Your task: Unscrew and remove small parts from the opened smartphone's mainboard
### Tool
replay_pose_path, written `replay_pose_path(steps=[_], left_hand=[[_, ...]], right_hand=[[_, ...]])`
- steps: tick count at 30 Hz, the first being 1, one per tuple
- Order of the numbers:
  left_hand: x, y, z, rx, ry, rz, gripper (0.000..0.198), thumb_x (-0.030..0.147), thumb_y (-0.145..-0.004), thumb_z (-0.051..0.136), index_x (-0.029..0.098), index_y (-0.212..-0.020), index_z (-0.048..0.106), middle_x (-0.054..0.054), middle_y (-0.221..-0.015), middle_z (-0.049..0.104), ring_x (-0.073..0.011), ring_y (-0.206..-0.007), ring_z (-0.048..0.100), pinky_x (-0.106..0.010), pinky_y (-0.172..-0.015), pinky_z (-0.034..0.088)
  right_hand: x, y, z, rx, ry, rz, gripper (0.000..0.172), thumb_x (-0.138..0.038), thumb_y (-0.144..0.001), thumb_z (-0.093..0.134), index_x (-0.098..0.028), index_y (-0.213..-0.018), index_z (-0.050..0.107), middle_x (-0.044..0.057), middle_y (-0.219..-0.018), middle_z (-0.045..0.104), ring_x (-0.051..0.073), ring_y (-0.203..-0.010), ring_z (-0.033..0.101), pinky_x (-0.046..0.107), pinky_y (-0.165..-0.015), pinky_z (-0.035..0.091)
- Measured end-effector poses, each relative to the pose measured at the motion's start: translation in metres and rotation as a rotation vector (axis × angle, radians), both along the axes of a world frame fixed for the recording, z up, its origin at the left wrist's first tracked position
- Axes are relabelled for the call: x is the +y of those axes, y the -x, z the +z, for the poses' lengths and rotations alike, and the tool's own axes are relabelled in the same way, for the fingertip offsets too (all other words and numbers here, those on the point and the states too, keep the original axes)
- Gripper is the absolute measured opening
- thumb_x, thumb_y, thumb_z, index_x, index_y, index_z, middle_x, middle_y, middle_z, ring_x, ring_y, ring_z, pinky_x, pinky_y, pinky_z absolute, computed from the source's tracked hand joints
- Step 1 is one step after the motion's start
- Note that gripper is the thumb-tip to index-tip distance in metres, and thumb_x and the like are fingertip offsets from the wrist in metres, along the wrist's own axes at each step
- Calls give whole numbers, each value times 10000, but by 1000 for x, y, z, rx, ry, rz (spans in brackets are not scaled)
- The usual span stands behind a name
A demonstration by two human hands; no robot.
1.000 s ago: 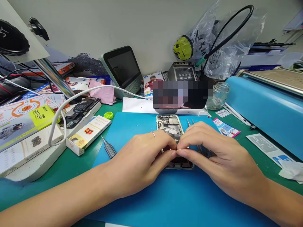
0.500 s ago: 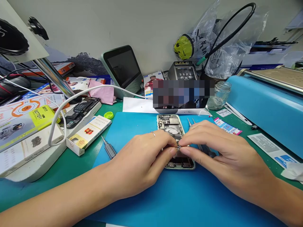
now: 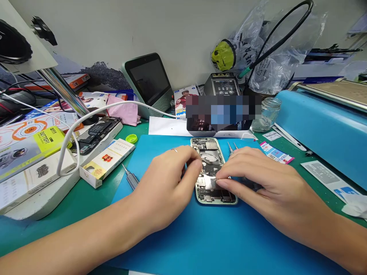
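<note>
An opened phone (image 3: 211, 164) lies lengthwise on the blue mat (image 3: 200, 229), its circuit boards exposed. My right hand (image 3: 258, 183) rests over its right side, thumb and forefinger pinched on a small silvery metal part (image 3: 211, 183) near the phone's lower end. My left hand (image 3: 169, 183) sits just left of the phone with its fingers curled and a ring on one finger; nothing shows in it. Tweezers (image 3: 231, 147) poke out beyond my right hand.
A grey screwdriver (image 3: 129, 177) lies on the mat's left edge. Boxes (image 3: 106, 162), a white cable (image 3: 69, 141) and another opened phone (image 3: 96, 133) crowd the left. A small tablet (image 3: 146, 84), a glass jar (image 3: 265, 114) and a blue machine (image 3: 323, 126) stand behind and right.
My left hand has pulled away leftward from the pinch at the phone's middle, uncovering the boards. My right hand stays, still pinching the small metal part.
</note>
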State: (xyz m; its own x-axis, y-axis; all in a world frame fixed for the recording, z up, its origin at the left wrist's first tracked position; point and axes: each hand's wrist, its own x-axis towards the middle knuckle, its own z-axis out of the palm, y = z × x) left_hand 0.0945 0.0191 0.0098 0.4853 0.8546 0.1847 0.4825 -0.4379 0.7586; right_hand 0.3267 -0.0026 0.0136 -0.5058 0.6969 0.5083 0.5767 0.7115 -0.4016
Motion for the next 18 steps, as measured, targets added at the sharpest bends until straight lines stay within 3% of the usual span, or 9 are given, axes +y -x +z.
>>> replay_pose_path(steps=[3,8,18], left_hand=[[0,0,0,58,23,56,173,275,-1057,522,236,-898,579,29,-832,651,-179,-756,566,-320,-658,378],[2,3,2,228,56,31,139,244,-967,569,248,-832,533,17,-785,614,-211,-715,503,-338,-609,287],[9,8,11,324,122,-87,209,267,-983,551,247,-778,587,7,-775,656,-216,-714,560,-325,-592,324]], right_hand=[[2,1,-5,-87,18,45,135,-219,-1040,650,-251,-957,752,12,-887,796,208,-851,714,391,-814,526],[3,4,-11,-155,19,56,135,-224,-1052,647,-237,-957,742,15,-908,781,204,-882,706,385,-835,503],[3,15,5,-188,41,43,150,-183,-1036,656,-229,-923,744,17,-888,786,203,-877,710,370,-819,503]])
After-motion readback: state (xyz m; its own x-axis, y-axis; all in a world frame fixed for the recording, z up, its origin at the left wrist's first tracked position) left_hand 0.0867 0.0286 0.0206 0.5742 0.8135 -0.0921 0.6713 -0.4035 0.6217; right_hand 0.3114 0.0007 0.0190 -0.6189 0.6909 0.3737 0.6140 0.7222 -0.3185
